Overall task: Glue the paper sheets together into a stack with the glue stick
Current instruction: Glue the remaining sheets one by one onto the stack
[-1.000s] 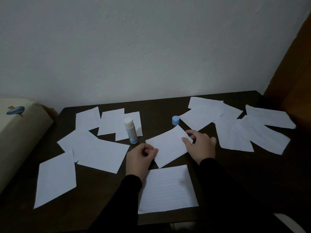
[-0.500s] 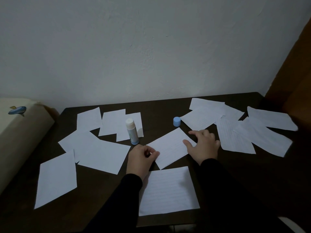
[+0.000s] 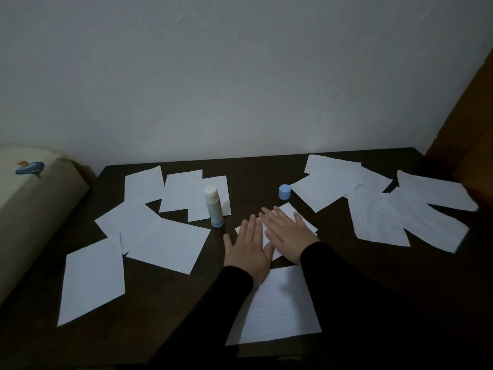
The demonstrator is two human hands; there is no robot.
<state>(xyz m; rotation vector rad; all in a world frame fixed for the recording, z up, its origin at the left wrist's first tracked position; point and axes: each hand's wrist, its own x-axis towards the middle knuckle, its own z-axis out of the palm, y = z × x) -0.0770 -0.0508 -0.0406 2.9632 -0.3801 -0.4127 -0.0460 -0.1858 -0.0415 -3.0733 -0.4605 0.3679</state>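
Early stage imo. Both hands flat, left hand (image 3: 249,251) + right hand (image 3: 289,236) w/ fingers straight, spread, pressing sheet (image 3: 298,217) mid surface (image 3: 253,172). Glue stick (image 3: 213,206) upright, uncapped, just left; cap (image 3: 284,191) near. Loads of loose sheets left, both sides.

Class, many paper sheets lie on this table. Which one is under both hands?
The small sheet in the middle, just right of the glue stick: both flat hands press it; no other sheet is pressed.
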